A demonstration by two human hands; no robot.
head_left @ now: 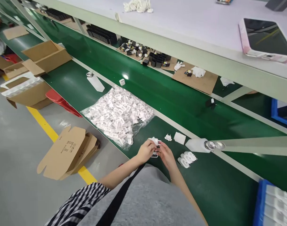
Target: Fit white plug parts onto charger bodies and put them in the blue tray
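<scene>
My left hand [145, 152] is closed on a small white plug part [154, 141] at the near edge of the green bench. My right hand [166, 154] meets it from the right, its fingers bent around the pin side of the same part. Another white frame-like piece [154, 154] shows just beneath the fingers. Left of my hands lies a clear bag [119, 113] heaped with white plastic parts. To the right are a single two-pin piece [168, 137], a white square [179, 138] and a small group of rounded white plug parts [187, 159].
White bottles with metal tops [197, 145] [95, 82] stand on the bench. A blue tray [260, 201] is at the lower right. Cardboard boxes [65, 153] are at the left. Overhead, a shelf [192, 28] carries a phone [267, 36]; electronic parts [134, 48] lie beyond the green strip.
</scene>
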